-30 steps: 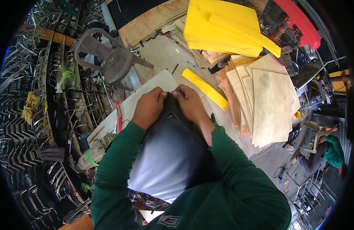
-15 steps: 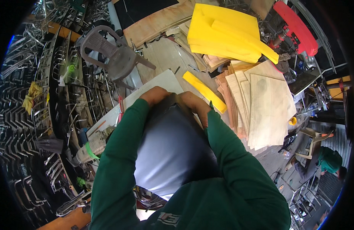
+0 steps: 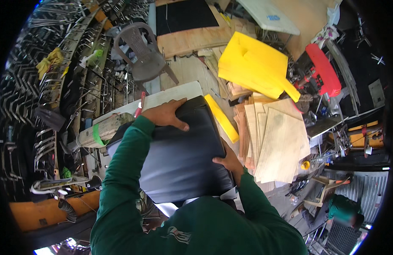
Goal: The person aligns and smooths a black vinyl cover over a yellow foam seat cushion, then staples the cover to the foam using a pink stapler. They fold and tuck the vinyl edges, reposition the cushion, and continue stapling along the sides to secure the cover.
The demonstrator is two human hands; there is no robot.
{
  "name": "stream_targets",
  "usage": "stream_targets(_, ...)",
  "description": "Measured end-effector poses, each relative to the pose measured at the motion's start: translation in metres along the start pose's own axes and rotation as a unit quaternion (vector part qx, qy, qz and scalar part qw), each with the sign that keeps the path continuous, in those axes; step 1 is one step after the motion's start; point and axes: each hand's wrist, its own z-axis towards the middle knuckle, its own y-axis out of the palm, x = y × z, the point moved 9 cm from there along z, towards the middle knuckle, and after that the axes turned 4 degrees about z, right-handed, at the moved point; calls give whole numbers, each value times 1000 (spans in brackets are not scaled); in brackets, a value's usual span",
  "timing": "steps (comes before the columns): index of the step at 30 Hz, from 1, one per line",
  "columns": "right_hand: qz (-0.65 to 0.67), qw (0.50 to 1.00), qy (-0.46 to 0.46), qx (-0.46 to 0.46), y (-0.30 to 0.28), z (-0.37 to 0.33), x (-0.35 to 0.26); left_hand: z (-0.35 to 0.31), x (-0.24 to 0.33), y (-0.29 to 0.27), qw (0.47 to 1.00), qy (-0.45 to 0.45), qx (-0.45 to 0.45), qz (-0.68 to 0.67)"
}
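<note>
A black padded seat cushion [image 3: 186, 148] with a smooth, shiny cover lies in front of my body, its broad face up. Spread over its far left part is my left hand [image 3: 164, 114], fingers stretched toward the far edge and thumb resting on the cover. My right hand [image 3: 230, 163] holds the right edge, thumb on top and the other fingers hidden along the side. Beneath the cushion's far side is a pale workbench board [image 3: 179, 93]. A red-handled tool [image 3: 140, 105] stands beside my left hand. Some whitish material [image 3: 229, 194] shows at the near right corner.
A yellow foam strip [image 3: 222, 119] lies right of the cushion, near stacked plywood sheets [image 3: 279, 140] and larger yellow foam [image 3: 254, 63]. Beyond are a grey plastic chair [image 3: 143, 63] and a red machine [image 3: 324, 70]. Metal frames [image 3: 24, 102] crowd the left. Another person [image 3: 343, 208] is far right.
My hands, formerly close together at the cushion's far end, are now apart. The left has spread over the top and the right has come nearer along the edge. The cushion's face shows more squarely.
</note>
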Motion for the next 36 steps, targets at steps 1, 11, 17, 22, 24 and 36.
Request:
stream_targets(1, -3, 1000, -4, -6, 7, -2, -8, -13, 4, -3, 999, -46, 14, 24)
stream_targets(11, -394, 888, -217, -100, 95, -62, -251, -307, 31, -3, 911, 86, 323, -240)
stream_targets(17, -563, 694, -187, -409, 265, -26, -277, -389, -61, 296, 659, 40, 431, -615)
stream_targets(22, -677, 394, -19, -621, 391, -31, -75, -331, -1, 568, 415, -88, 381, -821)
stream_targets(24, -659, 327, -31, -676, 416, -46, -4, -314, 49, 611, 353, -74, 358, -861)
stream_targets(36, -399, 791, -394, -246, 275, -169, -31, -292, 73, 662, 263, -170, 381, -870)
